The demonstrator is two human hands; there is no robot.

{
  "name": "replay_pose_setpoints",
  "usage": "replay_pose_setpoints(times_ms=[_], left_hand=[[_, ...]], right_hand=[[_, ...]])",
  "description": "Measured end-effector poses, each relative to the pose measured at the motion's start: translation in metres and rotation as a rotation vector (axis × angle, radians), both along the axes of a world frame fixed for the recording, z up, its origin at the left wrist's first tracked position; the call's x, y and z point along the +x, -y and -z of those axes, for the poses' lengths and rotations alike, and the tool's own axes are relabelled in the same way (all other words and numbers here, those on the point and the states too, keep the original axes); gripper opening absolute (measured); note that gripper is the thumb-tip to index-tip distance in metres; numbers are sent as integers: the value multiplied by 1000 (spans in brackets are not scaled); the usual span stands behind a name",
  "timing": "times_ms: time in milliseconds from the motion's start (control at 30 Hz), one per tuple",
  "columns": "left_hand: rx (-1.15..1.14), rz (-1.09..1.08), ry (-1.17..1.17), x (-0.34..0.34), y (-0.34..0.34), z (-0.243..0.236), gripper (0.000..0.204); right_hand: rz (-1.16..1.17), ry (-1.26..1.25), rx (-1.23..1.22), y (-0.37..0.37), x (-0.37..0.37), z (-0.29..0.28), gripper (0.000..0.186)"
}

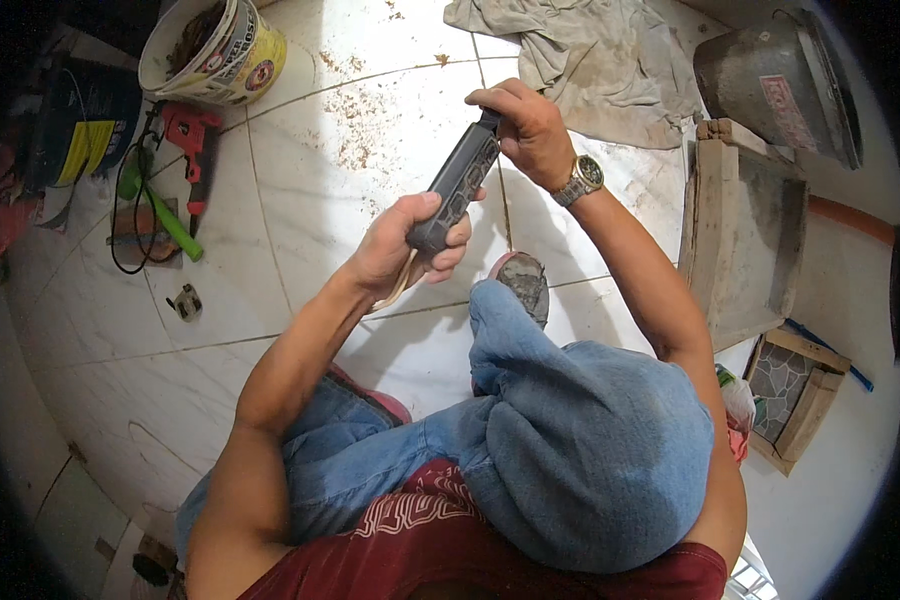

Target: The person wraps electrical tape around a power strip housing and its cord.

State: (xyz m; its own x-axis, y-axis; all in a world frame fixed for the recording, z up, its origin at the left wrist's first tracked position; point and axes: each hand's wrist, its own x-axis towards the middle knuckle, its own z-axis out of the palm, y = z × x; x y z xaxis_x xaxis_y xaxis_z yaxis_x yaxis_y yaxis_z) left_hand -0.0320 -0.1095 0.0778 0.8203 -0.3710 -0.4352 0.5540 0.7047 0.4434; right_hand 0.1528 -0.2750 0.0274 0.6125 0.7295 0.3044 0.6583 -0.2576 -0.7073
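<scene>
A long black power strip [455, 185] with outlets along its side is held up over the tiled floor, slanting from lower left to upper right. My left hand [395, 235] is wrapped round its near end, where a pale cord [400, 285] hangs below the palm. At the far end, the fingers of my right hand [532, 130] close on a small black part [488, 118]. Whether that part is a separate plug or belongs to the strip, I cannot tell. A metal watch [585, 178] is on my right wrist.
To the left are a white bucket [235, 60], a red power tool [195, 140], a green-handled tool [175, 230] and a small metallic object [185, 302]. A grey cloth [610, 80] lies ahead. A dark bucket [770, 80], wooden box [715, 210] and wooden frame [815, 410] are right.
</scene>
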Motion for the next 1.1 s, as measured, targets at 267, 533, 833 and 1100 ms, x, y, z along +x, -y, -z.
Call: replay_pose_setpoints(times_ms=[267, 533, 833, 1100], left_hand=[[79, -48, -22, 10, 4, 23, 47], [276, 26, -60, 27, 2, 29, 51], [270, -36, -63, 22, -13, 29, 52], [445, -193, 138, 12, -8, 40, 51]], right_hand=[[-128, -71, 86, -1, -11, -8, 56], [-264, 33, -43, -10, -17, -21, 61], [-226, -829, -43, -15, -9, -42, 33], [-173, 7, 11, -21, -24, -37, 33]])
